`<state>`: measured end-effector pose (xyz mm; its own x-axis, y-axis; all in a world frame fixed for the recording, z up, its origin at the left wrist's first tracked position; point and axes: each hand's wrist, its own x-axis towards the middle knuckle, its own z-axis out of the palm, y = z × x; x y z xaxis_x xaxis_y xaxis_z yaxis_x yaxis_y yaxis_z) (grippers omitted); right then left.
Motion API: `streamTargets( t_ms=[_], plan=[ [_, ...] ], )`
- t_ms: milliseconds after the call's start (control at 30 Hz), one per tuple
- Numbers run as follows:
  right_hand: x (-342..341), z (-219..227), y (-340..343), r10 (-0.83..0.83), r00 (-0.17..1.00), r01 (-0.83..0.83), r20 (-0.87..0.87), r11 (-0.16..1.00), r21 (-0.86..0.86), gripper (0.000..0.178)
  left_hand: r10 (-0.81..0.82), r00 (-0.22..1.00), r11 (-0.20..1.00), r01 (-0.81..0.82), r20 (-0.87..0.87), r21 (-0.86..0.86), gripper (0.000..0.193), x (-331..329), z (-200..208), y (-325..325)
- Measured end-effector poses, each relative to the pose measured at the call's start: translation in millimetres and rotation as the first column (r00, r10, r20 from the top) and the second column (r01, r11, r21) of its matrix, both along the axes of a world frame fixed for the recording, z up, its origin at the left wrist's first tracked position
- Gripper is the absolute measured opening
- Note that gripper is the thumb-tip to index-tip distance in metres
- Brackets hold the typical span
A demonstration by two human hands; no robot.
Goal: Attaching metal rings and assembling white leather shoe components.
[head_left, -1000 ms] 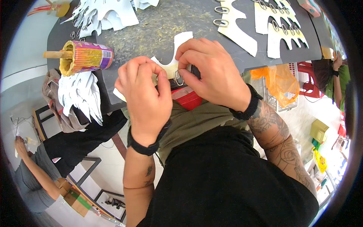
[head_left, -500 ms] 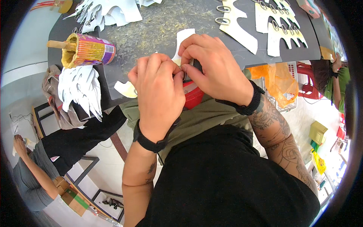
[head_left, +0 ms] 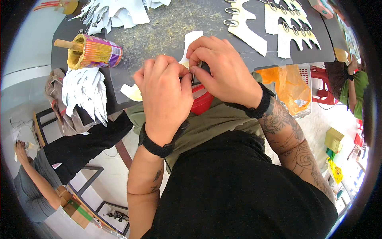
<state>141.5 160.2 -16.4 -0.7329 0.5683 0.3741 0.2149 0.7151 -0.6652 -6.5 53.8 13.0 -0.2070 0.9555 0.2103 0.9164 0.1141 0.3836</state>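
Note:
At the table's near edge, a white curved cut-out piece [head_left: 192, 40] with yellowish patches lies under both my hands. Its other end [head_left: 131, 92] shows left of my left hand. My left hand [head_left: 166, 97] is closed, thumb and fingers pinching the piece's middle. Close against it, my right hand [head_left: 226, 71] is closed too, fingertips pinched at the same spot. The fingers hide that part of the piece and any small thing in it. Below my fingertips, partly covered, a red container [head_left: 202, 100] sits at the table edge above my lap.
An orange-purple tub [head_left: 104, 51] smeared with yellow paste holds a wooden stick [head_left: 67, 44]. Below it hangs a white stack of cut-outs [head_left: 84, 93]. More cut-outs with metal rings [head_left: 248, 34] lie at the far right. An orange bag [head_left: 292, 87] hangs beyond my right arm. Another person [head_left: 34, 187] is at left.
Both hands keep their pinch in nearly the same place, with only slight finger movement. The whole view has shifted a little.

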Motion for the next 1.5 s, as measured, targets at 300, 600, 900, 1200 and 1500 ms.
streamTargets(
  t_ms=[300, 600, 900, 1200, 1500],
  plan=[
    [0.4, 1.1, -0.9, -0.001, 1.0, 0.0, 0.005, 1.0, 0.028, 0.011, -0.036, 0.992, 0.999, 0.033, 0.121, 0.025, 0.005, -18.9, 0.8, 7.6],
    [-1.2, -1.9, -0.3, -0.008, 0.999, 0.01, -0.051, 0.999, 0.034, 0.006, -0.114, 0.991, 0.991, 0.118, 0.07, -0.06, 0.009, -19.8, 12.4, 6.9],
    [-0.5, 1.8, 3.2, 0.04, 0.999, -0.04, -0.022, 0.999, -0.008, 0.005, -0.098, 0.992, 0.994, 0.102, 0.076, -0.048, 0.01, -14.0, 8.7, 6.4],
    [-1.9, 2.2, 0.2, 0.01, 1.0, -0.009, -0.001, 0.999, 0.044, 0.005, -0.052, 0.99, 0.998, 0.057, 0.133, -0.028, 0.005, -14.2, 4.3, 13.4],
    [-0.9, 12.2, -6.1, -0.014, 0.998, 0.007, 0.055, 0.992, 0.127, 0.011, -0.214, 0.957, 0.967, 0.235, 0.196, -0.094, 0.004, -38.1, 8.9, 26.8]
  ],
)
